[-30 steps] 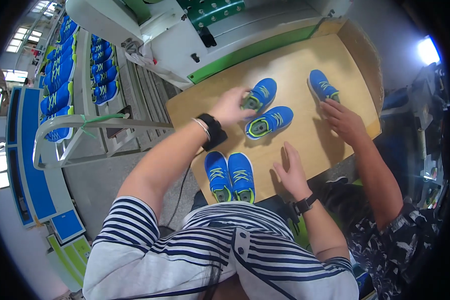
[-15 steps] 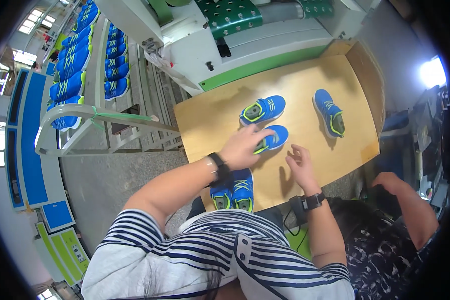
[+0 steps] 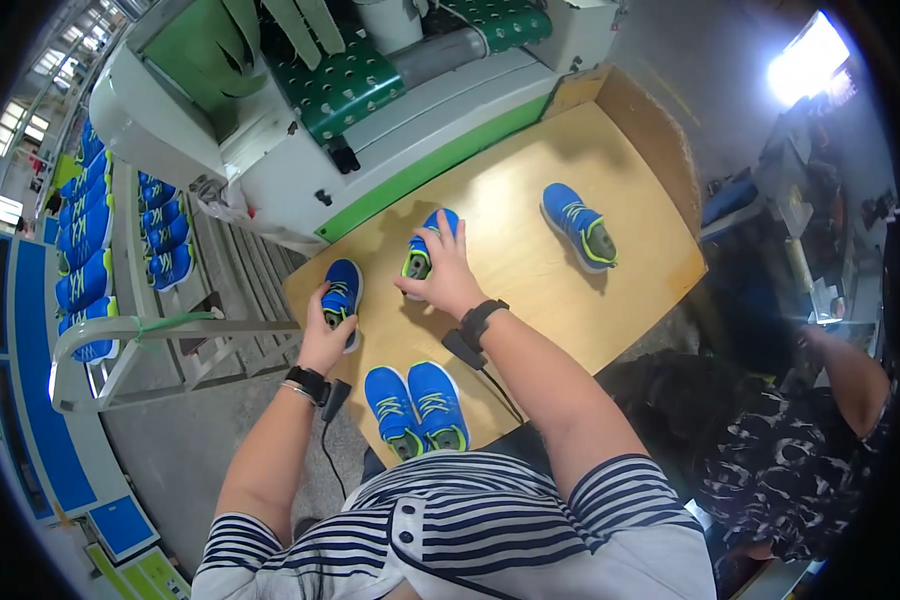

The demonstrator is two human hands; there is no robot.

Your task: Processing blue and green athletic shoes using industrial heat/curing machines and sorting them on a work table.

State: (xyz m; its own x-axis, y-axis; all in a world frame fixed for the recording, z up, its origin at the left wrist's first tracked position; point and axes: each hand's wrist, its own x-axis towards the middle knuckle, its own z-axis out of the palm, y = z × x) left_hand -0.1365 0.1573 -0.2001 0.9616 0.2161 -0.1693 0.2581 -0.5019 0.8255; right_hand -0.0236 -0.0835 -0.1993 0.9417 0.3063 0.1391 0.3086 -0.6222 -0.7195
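My left hand grips a blue sneaker with lime trim at the left edge of the wooden tabletop, thumb and fingers on either side of its opening. A second blue sneaker is under my right hand, whose fingers are bent around its side and upper; the palm hides part of it. Close to my body a matching pair stands side by side: a left shoe and a right shoe, toes pointing away from me. Farther right rests a single blue sneaker, apart from both hands.
Behind the table stands a machine with a perforated green belt. At left, a metal rack carries rows of blue sneakers. A cardboard guard edges the table's far right. A co-worker's patterned sleeve is at right.
The two sneakers in the middle have come apart; my left hand took one to the left edge. My right hand moved from beside them onto the other. The view has shifted.
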